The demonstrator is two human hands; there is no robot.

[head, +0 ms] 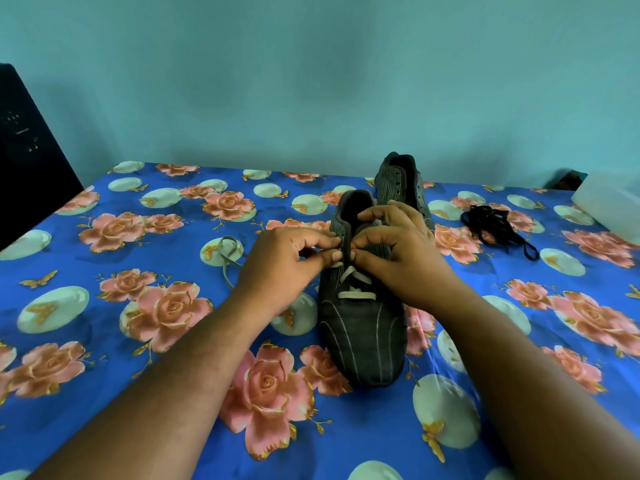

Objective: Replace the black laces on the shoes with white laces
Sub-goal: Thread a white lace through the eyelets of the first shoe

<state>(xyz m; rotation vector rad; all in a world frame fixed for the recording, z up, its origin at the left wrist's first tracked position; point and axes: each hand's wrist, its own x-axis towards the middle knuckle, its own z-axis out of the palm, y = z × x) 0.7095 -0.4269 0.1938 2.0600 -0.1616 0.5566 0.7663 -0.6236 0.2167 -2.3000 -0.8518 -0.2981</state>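
We see the near shoe (362,327) lying with its long axis running from the near edge of the bed (104,358) toward the far edge, toe pointing at us and heel opening toward the wall (311,81). It sits a little right of the bed's middle. It is dark grey with fine pale pinstripes along the sides and a few curved pale lines sweeping over the toe. A white lace (353,287) crosses its lower eyelets in two rows, and a loose end of that lace trails off to the left across the flowered sheet.

Our left hand (287,268) pinches the left edge of the eyelet flap between thumb and forefinger, the other fingers curled. Our right hand (398,251) is curled over the tongue and right flap, its thumb and forefinger pinching at the same spot; whether the lace tip is between them we cannot tell.

The second shoe (401,181) stands just behind, toward the far edge, pointing the same way and tilted slightly right, its eyelets bare. The black laces (495,226) lie in a loose heap nearer the right edge. A white box (609,199) sits at the far right corner, and a black object (24,150) stands by the left edge.
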